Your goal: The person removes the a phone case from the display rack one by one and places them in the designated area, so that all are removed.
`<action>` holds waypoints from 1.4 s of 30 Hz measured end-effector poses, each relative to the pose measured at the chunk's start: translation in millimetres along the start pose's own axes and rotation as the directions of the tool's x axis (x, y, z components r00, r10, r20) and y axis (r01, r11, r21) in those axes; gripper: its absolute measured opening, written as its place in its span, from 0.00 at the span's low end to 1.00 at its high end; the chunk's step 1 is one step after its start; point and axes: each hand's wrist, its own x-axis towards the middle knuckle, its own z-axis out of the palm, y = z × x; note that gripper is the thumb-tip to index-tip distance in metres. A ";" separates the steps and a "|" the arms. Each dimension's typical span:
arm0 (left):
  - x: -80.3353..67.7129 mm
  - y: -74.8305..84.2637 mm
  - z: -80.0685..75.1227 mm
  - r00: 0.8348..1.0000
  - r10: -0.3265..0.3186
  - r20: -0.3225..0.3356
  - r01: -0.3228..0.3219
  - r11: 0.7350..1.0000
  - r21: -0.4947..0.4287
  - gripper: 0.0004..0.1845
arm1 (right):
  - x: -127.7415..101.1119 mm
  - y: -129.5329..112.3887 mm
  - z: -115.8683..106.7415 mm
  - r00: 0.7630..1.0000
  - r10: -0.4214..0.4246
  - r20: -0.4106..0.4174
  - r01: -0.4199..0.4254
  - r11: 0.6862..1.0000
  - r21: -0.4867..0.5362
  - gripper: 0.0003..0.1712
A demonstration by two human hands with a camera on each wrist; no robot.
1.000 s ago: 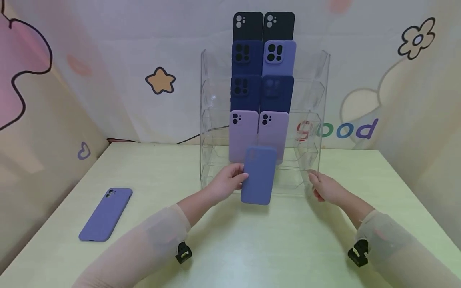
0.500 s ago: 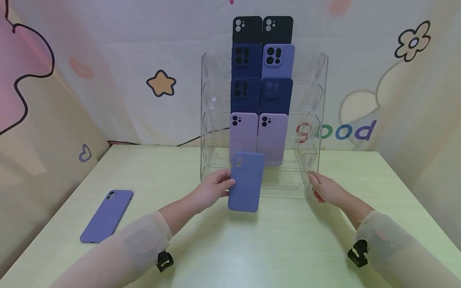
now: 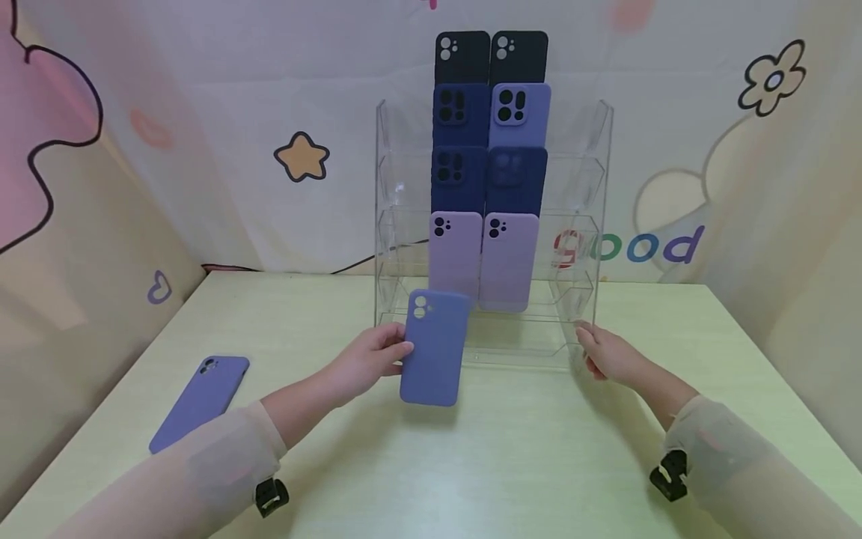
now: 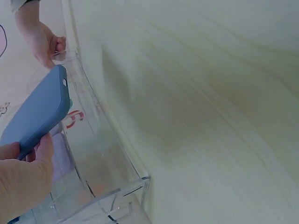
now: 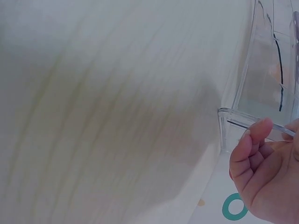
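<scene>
My left hand [image 3: 364,361] pinches a blue-purple phone case [image 3: 436,355] by its left edge, thumb in front. The case is held upright and slightly tilted above the table, before a clear tiered display rack [image 3: 525,348]. In the left wrist view, the case [image 4: 39,109] shows its bottom end with a cutout. My right hand [image 3: 609,353] grips the rack's right side panel near its lower front; in the right wrist view, the fingers [image 5: 252,144] are curled at the panel's edge. Another blue-purple phone case [image 3: 200,400] lies on the table at left, partly hidden by my left sleeve.
The rack's tiers bear paired phone cases: black [image 3: 518,60] on top, dark blue [image 3: 461,127] beside lavender-blue [image 3: 532,112], dark blue [image 3: 518,191], then light purple [image 3: 509,262]. A printed cloth [image 3: 337,97] hangs behind the pale table [image 3: 525,464].
My left hand has carried the phone case left and toward me, away from the rack's front. The case has turned so its camera holes show clearly. My right hand stays in place.
</scene>
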 end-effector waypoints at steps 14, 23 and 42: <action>-25.2 -7.8 -35.7 0.997 -0.061 -0.041 0.062 0.998 0.009 0.14 | -0.5 0.8 -2.0 1.000 0.007 0.013 -0.007 1.000 0.015 0.34; -44.4 -10.6 -63.1 0.997 -0.054 -0.060 0.056 0.998 0.032 0.17 | -1.6 -0.8 -1.4 1.000 0.001 0.009 -0.001 1.000 0.020 0.34; -73.0 -16.5 -99.5 0.996 -0.047 -0.072 0.056 0.989 0.135 0.18 | -1.9 0.6 -0.5 1.000 0.005 0.002 -0.005 1.000 0.017 0.33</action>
